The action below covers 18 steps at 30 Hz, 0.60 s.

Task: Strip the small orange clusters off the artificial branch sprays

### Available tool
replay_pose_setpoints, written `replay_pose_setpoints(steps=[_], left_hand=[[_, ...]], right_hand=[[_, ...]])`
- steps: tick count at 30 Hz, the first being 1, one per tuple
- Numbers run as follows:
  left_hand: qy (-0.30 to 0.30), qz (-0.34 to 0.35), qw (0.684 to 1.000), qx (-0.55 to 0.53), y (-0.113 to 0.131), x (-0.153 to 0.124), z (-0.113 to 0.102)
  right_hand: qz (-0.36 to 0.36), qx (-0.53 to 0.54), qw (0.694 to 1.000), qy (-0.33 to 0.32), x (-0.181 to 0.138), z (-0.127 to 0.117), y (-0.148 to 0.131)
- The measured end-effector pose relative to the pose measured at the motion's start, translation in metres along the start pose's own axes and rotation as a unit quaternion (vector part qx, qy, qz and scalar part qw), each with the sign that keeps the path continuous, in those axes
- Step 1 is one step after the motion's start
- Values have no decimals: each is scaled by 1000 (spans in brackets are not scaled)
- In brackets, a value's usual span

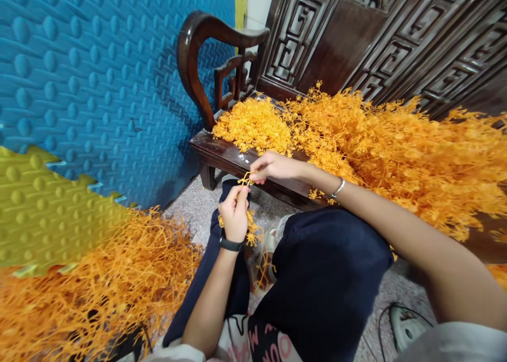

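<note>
My left hand (234, 214), with a black band on the wrist, is closed round a small orange plastic sprig (250, 230) that hangs below it. My right hand (273, 167), wearing a silver bangle, pinches the top of another thin orange piece (245, 179) just above the left fingers. Both hands meet in front of the edge of a dark wooden bench (222, 153). A large heap of orange plastic sprigs (376, 150) covers the bench seat to the right of my hands.
A second pile of long orange stems (99, 282) lies on the floor at lower left. Blue and yellow foam mats (99, 87) lean against the wall. My knees in dark trousers (325, 277) are below the hands. A white object with a cable (404, 325) lies on the speckled floor.
</note>
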<state>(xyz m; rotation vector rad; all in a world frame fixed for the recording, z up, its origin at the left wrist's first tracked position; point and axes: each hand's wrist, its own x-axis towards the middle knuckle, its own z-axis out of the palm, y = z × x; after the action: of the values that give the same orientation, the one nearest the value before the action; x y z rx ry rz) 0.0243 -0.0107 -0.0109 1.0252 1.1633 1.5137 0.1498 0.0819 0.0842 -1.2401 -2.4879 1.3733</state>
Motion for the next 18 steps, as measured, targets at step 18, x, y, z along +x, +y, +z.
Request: replay_pose_setpoints(steps=[18], left_hand=[[-17, -27, 985, -170, 17, 12, -28]], right_hand=[[226, -126, 864, 432, 4, -46, 59]])
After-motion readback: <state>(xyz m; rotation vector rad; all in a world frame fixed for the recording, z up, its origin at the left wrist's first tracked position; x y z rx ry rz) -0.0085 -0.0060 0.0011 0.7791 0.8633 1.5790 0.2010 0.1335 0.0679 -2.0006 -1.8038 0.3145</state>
